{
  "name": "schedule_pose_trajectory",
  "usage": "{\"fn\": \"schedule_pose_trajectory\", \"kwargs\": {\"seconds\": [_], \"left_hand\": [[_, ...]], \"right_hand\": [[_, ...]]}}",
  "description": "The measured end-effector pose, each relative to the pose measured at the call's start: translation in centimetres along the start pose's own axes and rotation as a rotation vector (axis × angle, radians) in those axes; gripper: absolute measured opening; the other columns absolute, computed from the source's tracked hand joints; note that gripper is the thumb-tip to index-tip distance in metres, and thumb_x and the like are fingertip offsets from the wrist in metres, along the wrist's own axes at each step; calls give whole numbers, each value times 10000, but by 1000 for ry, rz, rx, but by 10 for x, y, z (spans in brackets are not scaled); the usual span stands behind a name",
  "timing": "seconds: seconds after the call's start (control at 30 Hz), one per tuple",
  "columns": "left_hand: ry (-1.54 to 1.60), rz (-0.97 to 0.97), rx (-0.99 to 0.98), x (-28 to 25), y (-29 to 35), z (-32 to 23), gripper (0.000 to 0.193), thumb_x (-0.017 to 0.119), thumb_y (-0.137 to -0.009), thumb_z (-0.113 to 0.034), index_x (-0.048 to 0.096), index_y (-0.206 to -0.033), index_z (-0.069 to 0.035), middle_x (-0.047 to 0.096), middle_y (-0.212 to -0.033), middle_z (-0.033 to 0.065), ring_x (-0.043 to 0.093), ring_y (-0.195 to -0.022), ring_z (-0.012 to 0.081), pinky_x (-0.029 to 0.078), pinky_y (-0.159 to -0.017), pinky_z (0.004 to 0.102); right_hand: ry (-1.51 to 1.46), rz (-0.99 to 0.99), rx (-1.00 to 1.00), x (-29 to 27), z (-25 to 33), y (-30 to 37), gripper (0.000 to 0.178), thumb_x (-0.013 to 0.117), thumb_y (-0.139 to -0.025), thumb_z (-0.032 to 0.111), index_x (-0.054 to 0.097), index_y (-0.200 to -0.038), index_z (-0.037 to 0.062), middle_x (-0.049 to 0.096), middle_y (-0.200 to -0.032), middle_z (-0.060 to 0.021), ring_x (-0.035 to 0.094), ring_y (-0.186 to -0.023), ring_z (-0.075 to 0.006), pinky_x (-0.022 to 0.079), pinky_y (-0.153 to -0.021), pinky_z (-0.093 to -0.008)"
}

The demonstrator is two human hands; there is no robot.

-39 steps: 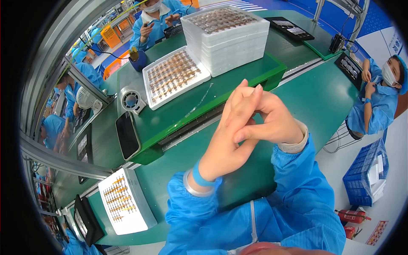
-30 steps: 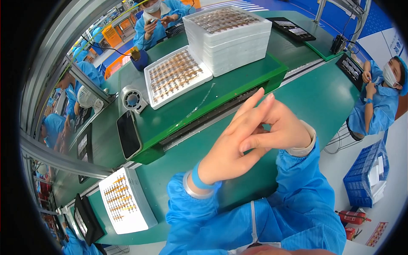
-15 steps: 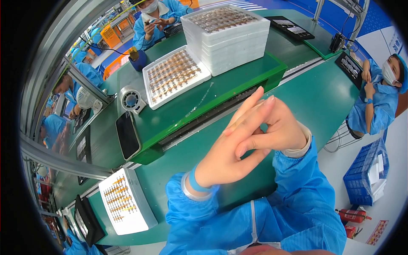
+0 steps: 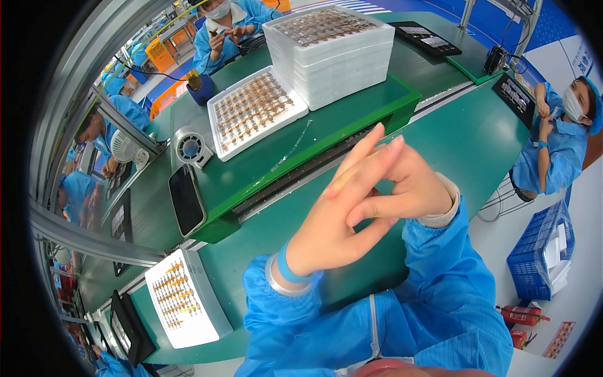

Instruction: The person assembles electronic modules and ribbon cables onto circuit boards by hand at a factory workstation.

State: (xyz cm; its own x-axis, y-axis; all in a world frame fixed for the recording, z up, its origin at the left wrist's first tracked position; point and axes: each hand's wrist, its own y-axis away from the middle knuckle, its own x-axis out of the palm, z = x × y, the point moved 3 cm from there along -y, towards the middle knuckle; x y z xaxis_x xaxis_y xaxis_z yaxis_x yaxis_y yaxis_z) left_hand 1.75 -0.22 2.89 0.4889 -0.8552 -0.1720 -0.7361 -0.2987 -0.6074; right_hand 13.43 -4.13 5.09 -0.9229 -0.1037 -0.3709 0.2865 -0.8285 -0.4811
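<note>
My left hand (image 4: 333, 229) and my right hand (image 4: 411, 191) meet above the green work surface (image 4: 477, 135), holding no object. The left fingers stretch up and to the right, apart from the thumb. My right hand is closed about the left fingers, its thumb lying across towards the left palm; some of its fingers are hidden behind. Past the hands, a white foam tray (image 4: 229, 147) of small brown-and-silver metal parts lies on a raised green platform (image 4: 276, 185). Beside it rises a stack of white foam trays (image 4: 342, 78), the top one filled with similar parts.
Left of me stand another white foam tray (image 4: 217, 320) of parts, a phone (image 4: 187, 200) and a small fan (image 4: 192, 147). Black trays (image 4: 129, 327) lie along the line. A co-worker (image 4: 229, 31) sits opposite, another (image 4: 559, 141) at right, near a blue crate (image 4: 531, 273).
My hands stay together in nearly the same pose. The whole view has shifted slightly, with the trays and platform a little further left and up.
</note>
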Motion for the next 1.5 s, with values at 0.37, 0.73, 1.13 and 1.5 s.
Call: {"fn": "schedule_pose_trajectory", "kwargs": {"seconds": [0.37, 0.73, 1.13, 1.5], "left_hand": [[-926, -182, 131, 2, -4, 4, 700, 662, -744, -47, 422, -1379, -218, 205, -1483, 238, 212, -1331, 503, 287, -1021, 590], [-1061, -199, 80, 3, -6, 9, 652, 638, -756, -42, 454, -1354, -230, 227, -1483, 218, 204, -1341, 492, 252, -1024, 629], [-1285, -201, 117, 8, -4, 14, 616, 583, -754, -41, 505, -1313, -290, 266, -1495, 104, 213, -1348, 460, 248, -1037, 630], [-979, -182, 194, 7, -5, 7, 535, 625, -729, -34, 571, -1225, -227, 337, -1447, 100, 471, -1119, 462, 447, -932, 528]], "right_hand": [[-226, -351, -32, -29, -12, 12, 228, 724, -782, 86, 652, -979, -5, 667, -868, -55, 614, -687, -92, 476, -564, -221], [-202, -478, 23, -34, -17, 11, 144, 629, -865, 101, 645, -967, 1, 650, -812, -45, 587, -687, -81, 452, -550, -207], [-166, -473, 136, -19, -16, 2, 209, 634, -845, 130, 615, -1000, -8, 639, -926, -61, 602, -826, -134, 482, -723, -255], [-14, -393, -153, -8, -2, -2, 238, 736, -695, 33, 618, -889, -36, 600, -869, -105, 593, -802, -187, 469, -723, -277]]}}
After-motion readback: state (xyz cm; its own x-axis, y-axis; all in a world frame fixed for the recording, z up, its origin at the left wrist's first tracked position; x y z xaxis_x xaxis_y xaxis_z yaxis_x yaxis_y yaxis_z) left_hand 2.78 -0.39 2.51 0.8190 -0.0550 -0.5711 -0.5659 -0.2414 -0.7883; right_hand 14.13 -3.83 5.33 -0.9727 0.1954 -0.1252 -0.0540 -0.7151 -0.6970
